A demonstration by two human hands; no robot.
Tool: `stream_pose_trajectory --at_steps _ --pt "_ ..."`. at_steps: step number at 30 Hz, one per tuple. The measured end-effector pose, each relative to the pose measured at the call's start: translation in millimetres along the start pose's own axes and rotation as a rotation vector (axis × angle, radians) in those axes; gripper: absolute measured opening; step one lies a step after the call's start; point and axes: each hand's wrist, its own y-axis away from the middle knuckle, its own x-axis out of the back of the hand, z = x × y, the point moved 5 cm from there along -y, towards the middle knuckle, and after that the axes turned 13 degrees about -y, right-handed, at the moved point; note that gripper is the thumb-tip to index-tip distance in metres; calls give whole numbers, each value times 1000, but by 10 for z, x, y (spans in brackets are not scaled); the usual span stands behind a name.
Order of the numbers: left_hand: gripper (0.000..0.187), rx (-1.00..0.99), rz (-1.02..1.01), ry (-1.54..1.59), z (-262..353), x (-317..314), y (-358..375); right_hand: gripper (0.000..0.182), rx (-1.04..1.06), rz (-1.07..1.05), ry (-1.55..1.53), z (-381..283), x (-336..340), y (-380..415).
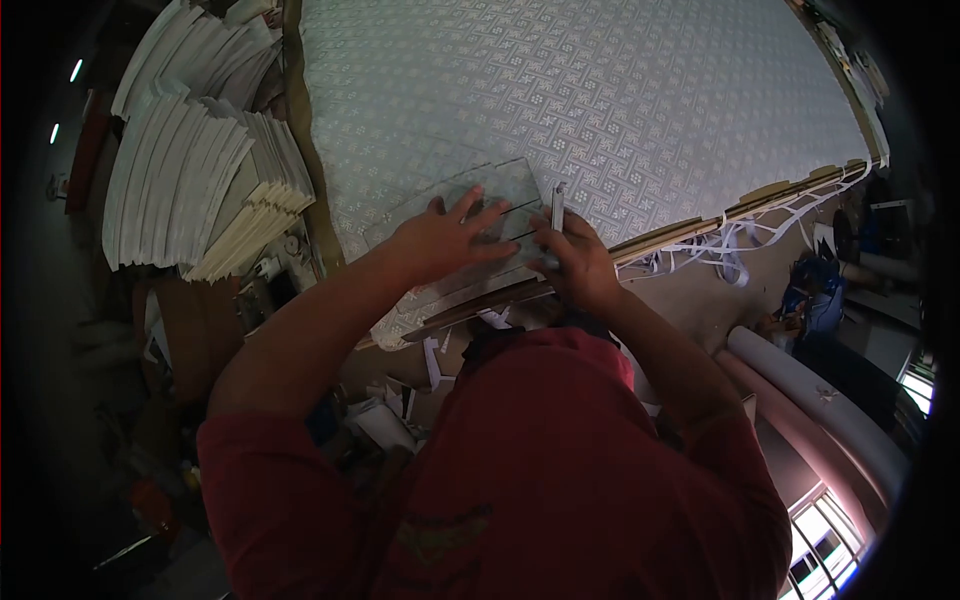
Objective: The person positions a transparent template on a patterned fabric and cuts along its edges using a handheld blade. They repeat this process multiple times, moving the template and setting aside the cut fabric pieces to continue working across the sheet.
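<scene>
Right grip (586,264) clamped on one slim tool (558,207), left grip (448,242) splayed apart (over one clear sheet (513,184))

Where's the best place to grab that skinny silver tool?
The skinny silver tool is probably best gripped by its lower end in the picture, from the right, as the right hand does: it's long and narrow, and its upper end sticks out free.

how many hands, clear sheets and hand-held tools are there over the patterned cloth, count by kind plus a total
Hands: 2, left hand and right hand
Clear sheet: 1
Metal tool: 1, in the right hand
Total: 4
</scene>
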Motion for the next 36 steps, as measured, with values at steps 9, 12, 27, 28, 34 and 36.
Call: stream_pose_trajectory --at_steps 9,12,27,28,34,36 --pt "76 -17 -123 58 -23 53 3 43 23 -5 -45 -99 75 -22" --pt "79 6 -155 98 -41 23 -2 37 -98 3 -252 -63 269 72" --pt "98 -2 -382 142 -25 166 -112 20 -64 -292 -575 220 860 -50" --pt "98 29 -411 201 -47 211 -109 19 -131 -368 -571 230 865 -73" --pt "104 78 -337 202 -21 147 -77 16 -165 -555 -476 162 873 -226" --pt "104 93 -344 213 -15 155 -79 15 -159 -596 -440 165 861 -280"
